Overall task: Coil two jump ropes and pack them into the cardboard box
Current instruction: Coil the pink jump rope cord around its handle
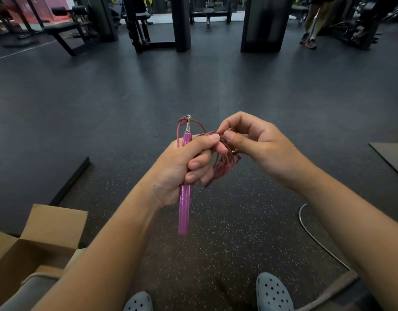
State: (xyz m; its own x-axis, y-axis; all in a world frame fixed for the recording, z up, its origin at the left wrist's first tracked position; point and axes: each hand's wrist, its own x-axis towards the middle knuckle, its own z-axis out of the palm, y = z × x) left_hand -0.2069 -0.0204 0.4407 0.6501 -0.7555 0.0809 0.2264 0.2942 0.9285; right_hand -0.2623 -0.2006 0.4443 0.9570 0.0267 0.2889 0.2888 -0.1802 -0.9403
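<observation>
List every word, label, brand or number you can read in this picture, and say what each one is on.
None can be read.
Pink handle in the left hand: knurled metal, no print visible.
Cardboard box: plain brown flaps, no label showing.
Cord pinched by the right hand: no tag visible.
Grey clogs: no logo visible.
Gym machines at the back: too dark and blurred to tell.

A commercial gym floor.
Dark speckled rubber flooring runs back to a black weight bench. Right of the bench stand tall black machine uprights, with another flat bench behind them and a plate-loaded machine at the far right.
</observation>
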